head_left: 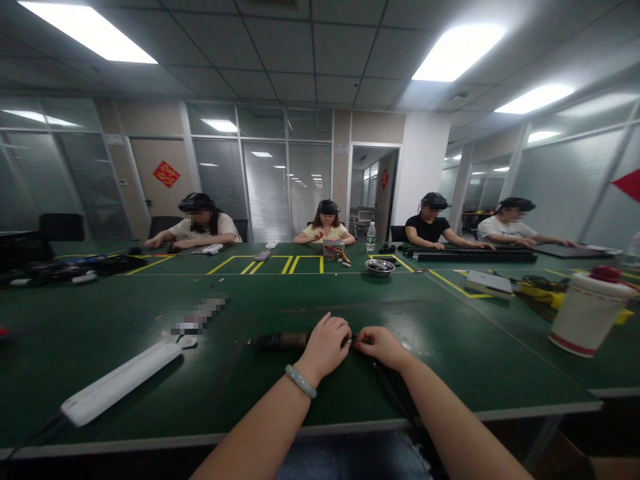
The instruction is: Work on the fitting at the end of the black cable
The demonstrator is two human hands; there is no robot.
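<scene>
A dark cylindrical tool with a brown middle, which looks like an electric screwdriver (280, 341), lies on the green table with its narrow tip to the left. My left hand (327, 343), with a pale green bangle at the wrist, is closed over its rear part. At that rear end, my right hand (381, 347) pinches what appears to be the end of the black cord (387, 380); my fingers partly cover it. Below my right hand, the cord runs down to the table's front edge.
A white power strip (123, 380) lies on the left of the green table (240, 393). Ahead stands a metal bowl (380, 267) of small parts. To the right are a white box (489, 285) and a cream container with a red lid (590, 312). Several people work across the table.
</scene>
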